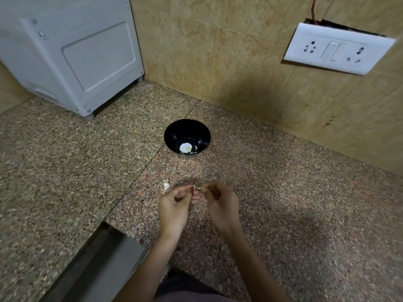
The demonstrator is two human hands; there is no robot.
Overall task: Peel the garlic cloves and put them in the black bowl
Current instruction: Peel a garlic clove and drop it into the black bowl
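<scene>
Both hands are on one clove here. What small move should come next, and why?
Probably peel the skin away: the left hand and right hand both pinch the garlic clove between them, seemingly unfinished, and the black bowl waits just beyond on the counter.

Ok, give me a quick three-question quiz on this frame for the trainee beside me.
1. True or false: the black bowl holds nothing.
2. The garlic clove being peeled is: A) pinched between the left hand and right hand; B) inside the bowl; C) set on the white appliance.
3. Which hand is nearer the loose garlic piece on the granite countertop?
Key: 1 false, pale pieces lie in it; 2 A; 3 the left hand.
</scene>
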